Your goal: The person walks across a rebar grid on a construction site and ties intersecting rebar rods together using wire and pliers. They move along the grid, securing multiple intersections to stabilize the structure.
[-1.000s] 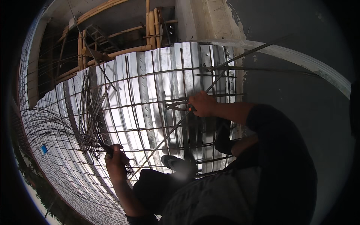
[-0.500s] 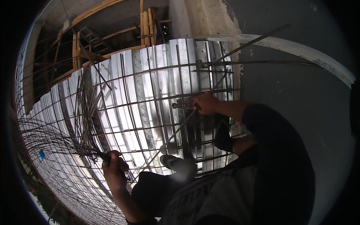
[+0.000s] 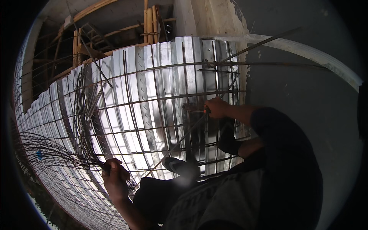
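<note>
My left hand (image 3: 116, 180) is closed around one end of a bundle of thin dark tie wires (image 3: 57, 149). The loose wires fan out to the left, and short ends stick out behind the fist. In my right hand (image 3: 217, 107) is a pair of pincers (image 3: 194, 109) with orange on the handle, its head pointing left. Pincers and hand hover over the rebar grid (image 3: 161, 99), which lies on ribbed metal decking (image 3: 167, 73). Whether the pincers' jaws touch a bar I cannot tell.
A second bunch of wires (image 3: 81, 115) lies on the grid at left. A diagonal rod (image 3: 180, 140) crosses under my right hand. My shod foot (image 3: 176, 165) stands on the decking. Bamboo poles (image 3: 150, 25) rise beyond the far edge; a grey wall (image 3: 295, 88) is at right.
My right hand has shifted slightly to the right with the pincers. My left hand, with the wires, has dropped a little down and left.
</note>
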Demonstrator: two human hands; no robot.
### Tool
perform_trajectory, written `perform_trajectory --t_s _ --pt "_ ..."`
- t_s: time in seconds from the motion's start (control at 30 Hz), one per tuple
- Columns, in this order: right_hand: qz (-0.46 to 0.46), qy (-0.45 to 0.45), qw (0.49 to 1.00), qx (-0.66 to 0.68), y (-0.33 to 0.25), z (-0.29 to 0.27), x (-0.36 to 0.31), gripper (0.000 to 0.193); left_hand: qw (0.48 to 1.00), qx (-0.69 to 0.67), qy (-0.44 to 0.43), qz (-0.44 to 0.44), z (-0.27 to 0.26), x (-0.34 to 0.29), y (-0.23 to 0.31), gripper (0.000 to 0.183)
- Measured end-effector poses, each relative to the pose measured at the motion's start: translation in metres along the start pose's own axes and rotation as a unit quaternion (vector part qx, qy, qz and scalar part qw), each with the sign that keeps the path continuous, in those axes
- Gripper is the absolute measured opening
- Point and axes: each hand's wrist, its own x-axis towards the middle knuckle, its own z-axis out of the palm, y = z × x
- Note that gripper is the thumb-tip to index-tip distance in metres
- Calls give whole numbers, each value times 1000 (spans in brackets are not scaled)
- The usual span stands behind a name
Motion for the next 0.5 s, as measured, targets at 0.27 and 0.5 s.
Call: perform_trajectory --t_s 0.27,0.5 --pt "-21 37 999 24 15 14 19 48 999 15 35 -5 -7 -6 -4 33" --pt "-14 29 999 19 13 17 15 46 998 -55 34 -1 -23 -15 -13 32"
